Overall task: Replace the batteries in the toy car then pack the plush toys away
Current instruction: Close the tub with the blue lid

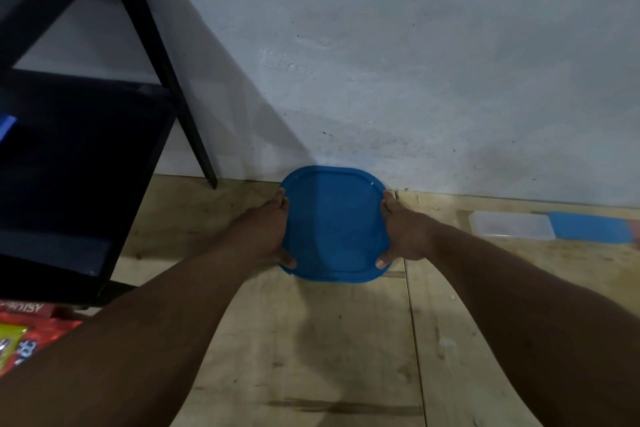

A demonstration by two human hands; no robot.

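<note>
A blue rounded-square container lid (334,224) sits on the wooden floor close to the wall. My left hand (273,230) grips its left edge, thumb on the near corner. My right hand (401,230) grips the right edge the same way. What lies under the lid is hidden. No toy car, batteries or plush toys are in view.
A black shelf unit (86,149) stands at the left, its slanted leg (166,80) reaching the floor by the wall. Colourful packets (24,333) lie at the lower left. A clear box (512,225) and a blue lid (588,227) lie at the right along the wall.
</note>
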